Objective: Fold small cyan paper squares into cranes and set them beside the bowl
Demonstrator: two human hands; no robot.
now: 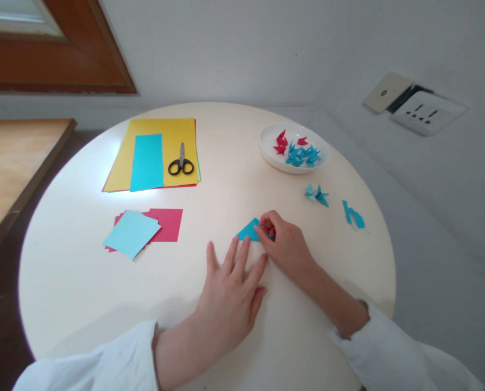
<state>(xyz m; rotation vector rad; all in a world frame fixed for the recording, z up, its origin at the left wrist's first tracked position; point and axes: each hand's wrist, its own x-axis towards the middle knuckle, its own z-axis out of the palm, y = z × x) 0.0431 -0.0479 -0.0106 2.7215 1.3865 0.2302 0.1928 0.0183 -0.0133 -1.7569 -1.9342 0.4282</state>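
White sleeves (91, 358) are seen nearest the camera, with both forearms stretched toward a folded blue paper triangle (252, 227) on the round table (226, 174). Its long edge is turned toward the person and appears to be laid from left to right, while its peak is pointed away; the right end is mostly covered. Both hands are set against it, so neither is clearly nearer. By the left hand (228, 290), with fingers spread and palm down, the near edge is touched at the left and middle. By the right hand (287, 239), whose thumb and curled fingers are drawn together, the right end is gripped; the exact pinch is hidden.

Just beyond the triangle, to its right, two small blue paper cranes (321, 196) are placed, with blue paper scraps (353, 217) farther right. Beyond them, red origami cranes (281, 142) and blue origami cranes (301, 156) are held in a white dish (269, 157). Left of the triangle, a pale blue square (132, 232) is laid over crimson paper squares (169, 224). Farther beyond these, black-handled scissors (181, 165) and a blue paper strip (146, 163) are rested on yellow paper (144, 126).
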